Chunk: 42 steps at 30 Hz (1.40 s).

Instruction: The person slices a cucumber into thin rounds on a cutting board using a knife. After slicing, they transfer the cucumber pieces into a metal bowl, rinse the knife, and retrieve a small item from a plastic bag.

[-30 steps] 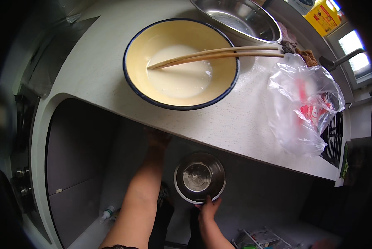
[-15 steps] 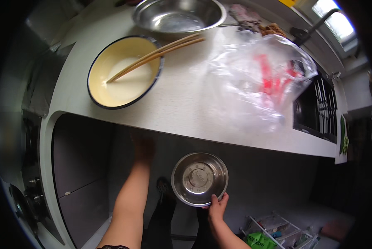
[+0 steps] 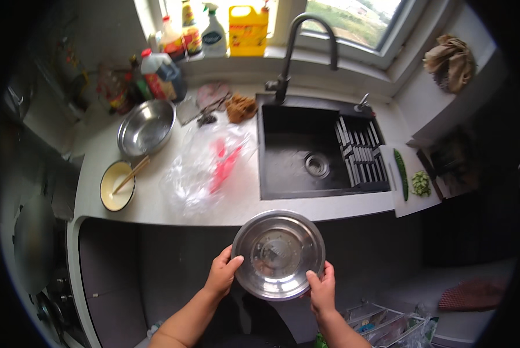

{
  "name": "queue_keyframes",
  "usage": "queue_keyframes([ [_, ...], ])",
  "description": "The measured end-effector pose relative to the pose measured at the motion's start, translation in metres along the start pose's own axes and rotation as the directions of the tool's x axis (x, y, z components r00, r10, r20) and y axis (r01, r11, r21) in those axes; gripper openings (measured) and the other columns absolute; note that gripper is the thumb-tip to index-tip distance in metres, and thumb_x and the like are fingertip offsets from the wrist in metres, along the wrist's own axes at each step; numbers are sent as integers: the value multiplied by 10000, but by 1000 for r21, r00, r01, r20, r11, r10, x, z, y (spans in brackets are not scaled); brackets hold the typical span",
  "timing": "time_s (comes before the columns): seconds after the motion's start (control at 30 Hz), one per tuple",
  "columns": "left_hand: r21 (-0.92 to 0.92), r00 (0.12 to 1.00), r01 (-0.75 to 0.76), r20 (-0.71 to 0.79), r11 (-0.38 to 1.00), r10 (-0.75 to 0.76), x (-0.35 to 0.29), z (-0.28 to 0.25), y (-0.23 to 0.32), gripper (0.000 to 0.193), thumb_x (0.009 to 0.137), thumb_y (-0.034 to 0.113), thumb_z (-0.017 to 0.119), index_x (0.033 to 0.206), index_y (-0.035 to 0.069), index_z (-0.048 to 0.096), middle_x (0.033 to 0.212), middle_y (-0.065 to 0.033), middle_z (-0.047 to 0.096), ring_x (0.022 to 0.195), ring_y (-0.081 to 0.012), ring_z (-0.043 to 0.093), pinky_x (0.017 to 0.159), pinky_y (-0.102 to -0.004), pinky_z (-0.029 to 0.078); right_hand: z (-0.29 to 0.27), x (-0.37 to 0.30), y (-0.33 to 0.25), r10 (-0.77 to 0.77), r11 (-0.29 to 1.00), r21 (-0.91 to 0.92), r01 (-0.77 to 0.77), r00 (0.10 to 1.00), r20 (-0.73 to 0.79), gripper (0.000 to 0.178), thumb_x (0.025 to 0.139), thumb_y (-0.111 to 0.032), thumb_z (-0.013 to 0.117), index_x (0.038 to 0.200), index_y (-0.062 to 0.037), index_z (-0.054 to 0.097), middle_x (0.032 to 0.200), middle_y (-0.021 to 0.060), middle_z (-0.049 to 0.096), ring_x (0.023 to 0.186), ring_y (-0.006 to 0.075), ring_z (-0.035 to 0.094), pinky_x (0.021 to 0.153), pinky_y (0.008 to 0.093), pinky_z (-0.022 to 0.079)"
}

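Note:
A round stainless steel basin (image 3: 277, 255) is held in front of the counter's front edge, its inside facing up with nothing in it but a few small marks or drops. My left hand (image 3: 222, 271) grips its left rim, thumb over the edge. On the lower right rim, my right hand (image 3: 322, 285) is closed the same way. Beyond it on the counter lies a crumpled clear plastic bag (image 3: 205, 168) with red print. At the left, a cream enamel bowl (image 3: 109, 180) holds white stuff and a pair of chopsticks (image 3: 133, 172).
A black sink (image 3: 292, 188) with a tall faucet (image 3: 289, 52) and a drying rack stands ahead. Right of it, a white cutting board (image 3: 396, 174) carries a cucumber (image 3: 401, 174) and chopped green pieces. A larger steel basin (image 3: 147, 127) and several bottles stand at the back left.
My view has swung right toward the sink. My left hand, empty before, has come to the basin and taken its left rim. The basin is now held by both hands.

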<state>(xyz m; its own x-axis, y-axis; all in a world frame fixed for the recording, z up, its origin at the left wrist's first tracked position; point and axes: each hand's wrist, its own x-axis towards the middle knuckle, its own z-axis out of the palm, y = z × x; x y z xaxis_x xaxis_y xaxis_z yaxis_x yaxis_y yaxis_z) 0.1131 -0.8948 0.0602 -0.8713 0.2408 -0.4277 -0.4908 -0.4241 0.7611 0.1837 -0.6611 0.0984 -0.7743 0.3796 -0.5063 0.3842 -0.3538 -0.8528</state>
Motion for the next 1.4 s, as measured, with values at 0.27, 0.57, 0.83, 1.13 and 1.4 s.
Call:
queue_keyframes([
  [0.27, 421, 977, -209, 129, 883, 169, 152, 113, 38, 350, 910, 70, 479, 1241, -29, 536, 1092, -63, 631, 980, -125, 579, 874, -271, 458, -28, 109, -121, -23, 999, -47, 25, 999, 34, 221, 936, -99, 505, 1128, 7, 534, 904, 96, 654, 683, 147, 652, 454, 286, 562],
  [0.57, 894, 698, -238, 429, -379, 574, 381, 194, 151, 558, 921, 350, 555, 1375, 33, 479, 1490, -167, 400, 1408, -328, 318, 1132, -549, 233, -11, 257, -211, -99, 995, -10, 99, 994, -35, 245, 945, -80, 466, 1168, 21, 470, 1019, 157, 629, 725, 207, 672, 489, 296, 581],
  [0.83, 598, 963, 225, -14, -769, 271, 474, 142, 206, 591, 989, 295, 334, 1525, 65, 241, 1631, -25, 79, 1499, -290, -65, 1108, -698, -45, 20, 333, -228, 75, 995, -68, -72, 996, 44, 239, 942, -76, 461, 1150, 41, 467, 1018, 186, 622, 738, 217, 671, 522, 314, 587],
  [1.13, 257, 835, 527, -334, 810, -437, 371, 185, 90, 705, 823, 520, 700, 1232, -21, 507, 1030, -183, 639, 713, -268, 686, 559, -362, 567, 9, 404, -198, 213, 971, -143, -192, 965, 154, 264, 956, -117, 511, 1209, -43, 501, 1047, 116, 637, 767, 199, 668, 517, 318, 591],
  [1.4, 136, 868, 193, -486, 972, -104, 370, 192, -12, 281, 857, 94, 527, 953, -169, 555, 773, -185, 653, 574, -244, 670, 472, -335, 573, 27, 422, -152, -130, 211, -535, 818, 565, 814, 657, 864, -185, 609, 1445, -21, 349, 1470, 193, 400, 1357, 363, 381, 1121, 504, 283],
])
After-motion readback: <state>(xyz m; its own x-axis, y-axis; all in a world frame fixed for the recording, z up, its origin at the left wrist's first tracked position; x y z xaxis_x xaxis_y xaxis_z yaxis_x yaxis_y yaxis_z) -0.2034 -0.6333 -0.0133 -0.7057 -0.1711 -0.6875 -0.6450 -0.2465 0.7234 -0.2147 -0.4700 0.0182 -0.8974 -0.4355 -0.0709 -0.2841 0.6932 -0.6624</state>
